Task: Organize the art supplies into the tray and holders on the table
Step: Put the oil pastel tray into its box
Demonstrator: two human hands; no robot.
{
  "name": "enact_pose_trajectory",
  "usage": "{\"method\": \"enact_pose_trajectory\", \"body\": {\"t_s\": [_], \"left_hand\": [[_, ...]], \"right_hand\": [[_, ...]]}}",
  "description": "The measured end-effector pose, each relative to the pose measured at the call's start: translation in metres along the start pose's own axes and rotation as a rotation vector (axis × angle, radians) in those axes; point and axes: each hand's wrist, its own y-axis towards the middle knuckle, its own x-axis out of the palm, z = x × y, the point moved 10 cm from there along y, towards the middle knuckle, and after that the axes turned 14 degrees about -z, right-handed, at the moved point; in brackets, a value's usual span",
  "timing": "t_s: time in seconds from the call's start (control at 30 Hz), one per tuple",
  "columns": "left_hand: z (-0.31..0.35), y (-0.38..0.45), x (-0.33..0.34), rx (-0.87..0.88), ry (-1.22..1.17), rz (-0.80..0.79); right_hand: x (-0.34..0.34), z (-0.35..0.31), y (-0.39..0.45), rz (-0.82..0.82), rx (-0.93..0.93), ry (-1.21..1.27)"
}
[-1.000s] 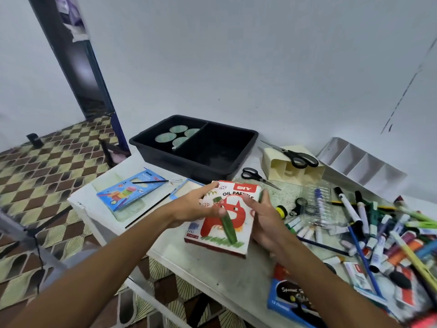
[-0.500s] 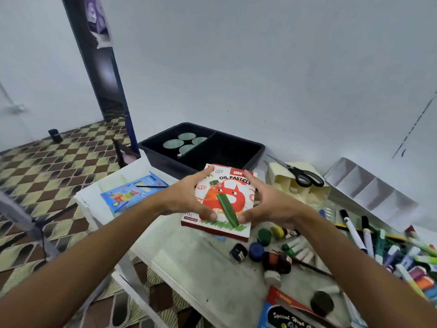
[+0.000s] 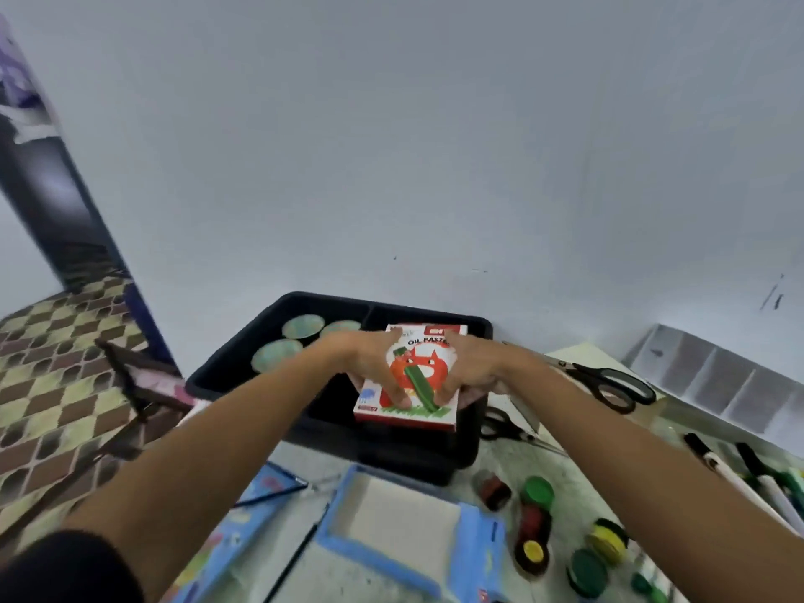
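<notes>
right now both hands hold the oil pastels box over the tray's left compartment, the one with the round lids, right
Not quite. The head view shows the left hand and right hand holding the oil pastels box over the right compartment of the tray. The round lids lie in the left one, beside the box.

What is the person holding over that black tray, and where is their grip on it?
The oil pastel box, held by its two long sides: left hand on its left edge, right hand on its right edge, above the black tray's right compartment.
</notes>
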Motion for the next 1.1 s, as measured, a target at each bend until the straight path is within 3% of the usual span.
{"method": "enact_pose_trajectory", "body": {"t_s": [0.17, 0.27, 0.43, 0.53, 0.63, 0.7, 0.77, 0.93, 1.1], "left_hand": [[-0.021, 0.06, 0.011, -0.058, 0.085, -0.103], [-0.028, 0.083, 0.015, -0.071, 0.252, -0.075], [-0.03, 0.099, 0.015, -0.101, 0.439, 0.012], [-0.024, 0.094, 0.014, -0.096, 0.637, 0.041], [-0.011, 0.088, 0.024, 0.141, 0.678, 0.022], [-0.006, 0.082, 0.039, 0.278, 0.751, -0.02], [-0.008, 0.087, 0.055, 0.304, 0.858, -0.054], [-0.008, 0.097, 0.061, 0.265, 0.913, -0.028], [0.003, 0.098, 0.065, 0.255, 0.937, -0.01]], "right_hand": [[-0.002, 0.024, 0.049, 0.04, 0.299, -0.316], [0.002, 0.029, 0.068, 0.019, 0.436, -0.69], [0.014, 0.041, 0.085, -0.045, 0.53, -0.873], [0.008, 0.027, 0.084, 0.125, 0.417, -0.961], [-0.002, 0.006, 0.063, 0.351, 0.194, -1.077], [-0.015, 0.006, 0.044, 0.45, 0.172, -1.189], [-0.031, 0.017, 0.025, 0.535, 0.198, -1.138], [-0.035, 0.036, 0.011, 0.629, 0.083, -0.673], [-0.038, 0.041, 0.009, 0.667, 0.023, -0.558]]}}
